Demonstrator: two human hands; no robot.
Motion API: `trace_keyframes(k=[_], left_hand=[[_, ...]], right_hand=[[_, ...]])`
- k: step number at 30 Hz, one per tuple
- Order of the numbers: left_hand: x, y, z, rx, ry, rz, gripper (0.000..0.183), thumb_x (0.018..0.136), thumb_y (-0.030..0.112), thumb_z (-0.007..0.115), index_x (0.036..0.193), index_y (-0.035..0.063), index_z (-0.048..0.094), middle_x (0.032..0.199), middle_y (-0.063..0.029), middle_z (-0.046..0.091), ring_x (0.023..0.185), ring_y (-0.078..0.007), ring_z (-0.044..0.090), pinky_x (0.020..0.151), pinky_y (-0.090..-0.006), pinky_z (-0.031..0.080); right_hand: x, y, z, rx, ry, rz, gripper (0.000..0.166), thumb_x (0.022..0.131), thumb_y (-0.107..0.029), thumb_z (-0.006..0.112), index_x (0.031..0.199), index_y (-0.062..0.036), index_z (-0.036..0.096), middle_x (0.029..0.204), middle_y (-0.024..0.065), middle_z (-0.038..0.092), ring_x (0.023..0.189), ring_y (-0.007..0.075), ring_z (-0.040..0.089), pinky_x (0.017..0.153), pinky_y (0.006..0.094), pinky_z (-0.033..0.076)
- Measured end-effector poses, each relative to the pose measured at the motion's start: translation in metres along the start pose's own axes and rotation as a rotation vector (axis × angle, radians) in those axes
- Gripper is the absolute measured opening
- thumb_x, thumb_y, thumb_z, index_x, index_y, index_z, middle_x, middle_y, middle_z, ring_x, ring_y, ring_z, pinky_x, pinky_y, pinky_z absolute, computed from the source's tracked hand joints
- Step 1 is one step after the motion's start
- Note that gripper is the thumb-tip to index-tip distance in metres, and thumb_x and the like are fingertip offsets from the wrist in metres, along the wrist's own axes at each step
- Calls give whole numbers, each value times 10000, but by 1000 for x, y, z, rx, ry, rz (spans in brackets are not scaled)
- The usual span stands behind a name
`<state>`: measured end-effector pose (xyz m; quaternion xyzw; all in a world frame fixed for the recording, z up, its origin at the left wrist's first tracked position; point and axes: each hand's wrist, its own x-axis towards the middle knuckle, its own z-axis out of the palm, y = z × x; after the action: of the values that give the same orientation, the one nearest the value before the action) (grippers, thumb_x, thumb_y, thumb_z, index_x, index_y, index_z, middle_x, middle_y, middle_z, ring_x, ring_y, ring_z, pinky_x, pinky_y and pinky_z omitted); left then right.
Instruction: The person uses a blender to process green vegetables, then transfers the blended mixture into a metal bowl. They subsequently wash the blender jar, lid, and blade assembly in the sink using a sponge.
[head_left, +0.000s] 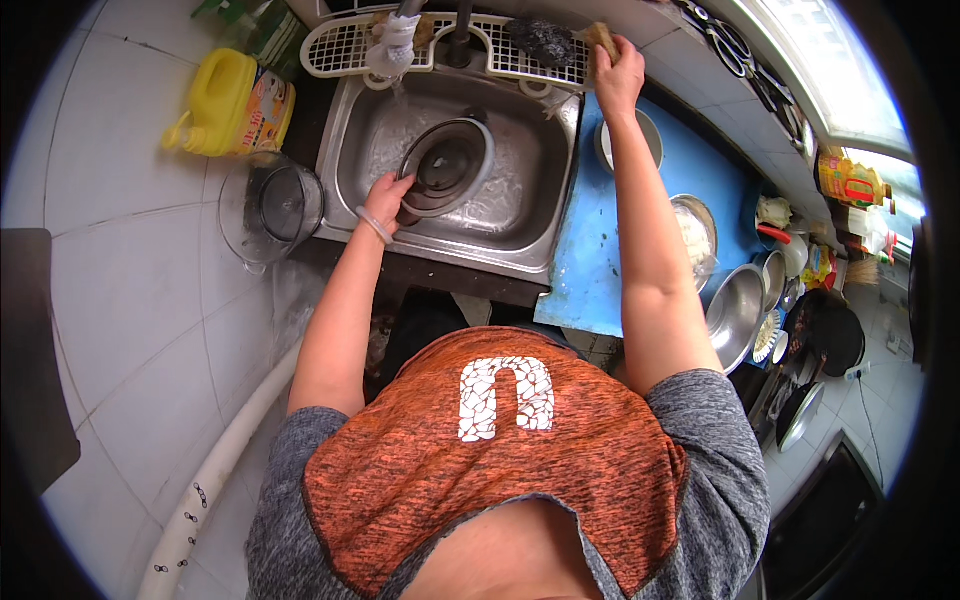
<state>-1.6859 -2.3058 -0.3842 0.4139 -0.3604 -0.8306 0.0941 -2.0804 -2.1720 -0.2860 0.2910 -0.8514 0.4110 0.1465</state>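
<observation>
My left hand (388, 201) grips the near left edge of a round, dark bowl or dish with a pale rim (448, 166). It is tilted inside the stainless steel sink (517, 225), and I cannot tell its material. Up at the right end of the white rack (330, 49), my right hand (621, 79) pinches a brown sponge or scouring pad (602, 41). A black mesh scrubber (541, 41) lies on that rack, left of the sponge. Above the sink's back left part is the faucet outlet, wrapped in white material (392, 45), with water falling below it.
Left of the sink stand a clear glass bowl (232, 202) and a yellow jug (217, 105). A blue counter covering (589, 255) at right bears a pale bowl (649, 135), a bowl of white food (694, 236) and a steel basin (731, 315). Scissors (727, 49) hang on the right wall.
</observation>
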Motion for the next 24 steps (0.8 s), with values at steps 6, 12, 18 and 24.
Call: trace_keyframes(k=[6,12,18,24], left_hand=[[12,-2,2,367,151,340,415,874,57,644,1236,-56,477,1126,-144,616,996,-202,598,880,-313,472],[23,5,-5,618,280,477,389,896,41,616,1255,-19,476,1065,-94,615,966,-164,583,873,-284,466],[-1,31,19,632,313,613,377,921,205,642,1218,3,527,988,-101,646,897,-201,605,833,-345,476],[-25,31,37,14,271,430,428,1007,364,535,1248,10,555,1201,-28,585,1151,-117,492,1007,-278,367]], right_hand=[[-16,-40,-25,-310,149,-375,383,841,-255,705,1163,-55,645,1082,199,635,997,340,618,870,428,495],[-113,-80,4,256,-579,19,415,852,-194,734,1207,-28,597,1052,182,651,936,287,648,827,362,521],[-178,-57,81,690,-735,659,282,881,-156,702,1094,-1,600,837,50,614,772,144,559,714,292,466],[-206,-52,107,637,-680,744,178,890,-169,685,872,-6,616,731,54,595,683,139,508,641,321,431]])
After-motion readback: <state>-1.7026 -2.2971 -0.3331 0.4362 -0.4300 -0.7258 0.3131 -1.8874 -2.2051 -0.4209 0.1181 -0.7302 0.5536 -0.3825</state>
